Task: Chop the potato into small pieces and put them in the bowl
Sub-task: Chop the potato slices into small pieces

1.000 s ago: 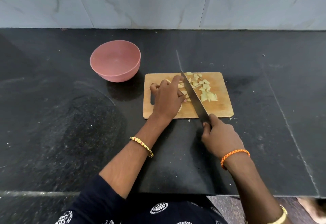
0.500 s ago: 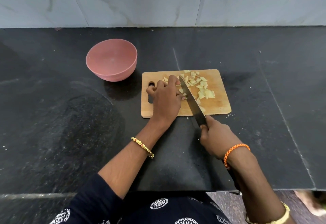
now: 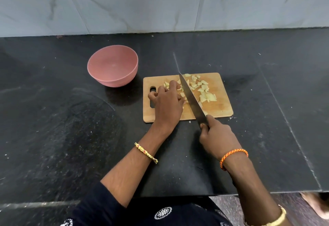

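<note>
On the black counter (image 3: 53,119), the pink bowl (image 3: 114,78) sits at ten o'clock from the cutting board (image 3: 220,108), holding nothing. The right hand (image 3: 218,139) grips the knife (image 3: 191,99); the left hand (image 3: 169,103), fingers curled, pins potato pieces (image 3: 203,90) beside the blade. A slip could nick those fingertips.

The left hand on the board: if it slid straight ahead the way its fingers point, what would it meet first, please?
Probably the potato pieces just beyond the left hand, before the cutting board ends.
</note>
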Motion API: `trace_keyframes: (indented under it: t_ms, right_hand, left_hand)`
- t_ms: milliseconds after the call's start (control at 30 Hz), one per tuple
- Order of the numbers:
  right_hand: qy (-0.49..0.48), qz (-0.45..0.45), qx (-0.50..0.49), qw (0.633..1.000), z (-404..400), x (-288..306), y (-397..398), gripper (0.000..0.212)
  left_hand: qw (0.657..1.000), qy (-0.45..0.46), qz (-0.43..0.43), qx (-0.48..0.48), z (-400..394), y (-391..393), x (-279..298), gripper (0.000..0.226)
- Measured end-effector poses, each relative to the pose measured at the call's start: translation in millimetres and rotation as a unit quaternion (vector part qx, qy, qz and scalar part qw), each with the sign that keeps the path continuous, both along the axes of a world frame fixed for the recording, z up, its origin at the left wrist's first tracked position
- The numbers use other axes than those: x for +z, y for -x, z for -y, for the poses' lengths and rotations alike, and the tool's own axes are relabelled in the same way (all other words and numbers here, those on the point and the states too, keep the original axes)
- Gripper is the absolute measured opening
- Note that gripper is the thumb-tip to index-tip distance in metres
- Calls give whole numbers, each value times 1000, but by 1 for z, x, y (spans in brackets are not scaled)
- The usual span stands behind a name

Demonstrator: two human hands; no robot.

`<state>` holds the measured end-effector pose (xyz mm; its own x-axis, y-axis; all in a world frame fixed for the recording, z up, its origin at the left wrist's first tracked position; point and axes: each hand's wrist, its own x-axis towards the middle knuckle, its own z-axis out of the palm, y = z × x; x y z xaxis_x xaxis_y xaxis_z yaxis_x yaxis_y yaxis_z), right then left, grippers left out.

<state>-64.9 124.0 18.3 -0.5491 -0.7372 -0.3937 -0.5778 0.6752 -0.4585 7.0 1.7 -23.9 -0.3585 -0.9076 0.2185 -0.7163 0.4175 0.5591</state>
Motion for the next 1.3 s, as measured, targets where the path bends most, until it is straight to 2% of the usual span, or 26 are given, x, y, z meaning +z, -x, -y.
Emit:
trace_keyframes:
  t_ms: [233, 367, 533, 700, 867, 1067, 1300]
  right_hand:
    - [-2, -7, 0, 1000, 5, -6, -7, 12]
    - [-24, 12, 10, 1000, 6, -6, -4, 7]
    - [-25, 30, 11, 999, -14, 3, 2, 13]
    - [69, -3, -72, 995, -38, 7, 6, 13]
    - [28, -36, -137, 990, -33, 0, 27, 12]
    - [-28, -42, -89, 995, -21, -1, 19, 22]
    - [13, -21, -21, 999, -16, 6, 8, 7]
  left_hand:
    - [1000, -6, -13, -4, 1, 1, 1, 40]
    - [1000, 2, -16, 0, 0, 0, 0, 36]
    - [1000, 4, -27, 2, 0, -1, 2, 34]
    - [999, 0, -53, -10, 4, -6, 2, 33]
    - [998, 16, -60, 2, 4, -4, -4, 22]
    - [993, -19, -119, 2, 2, -7, -14, 23]
    - [990, -1, -137, -21, -1, -7, -21, 19]
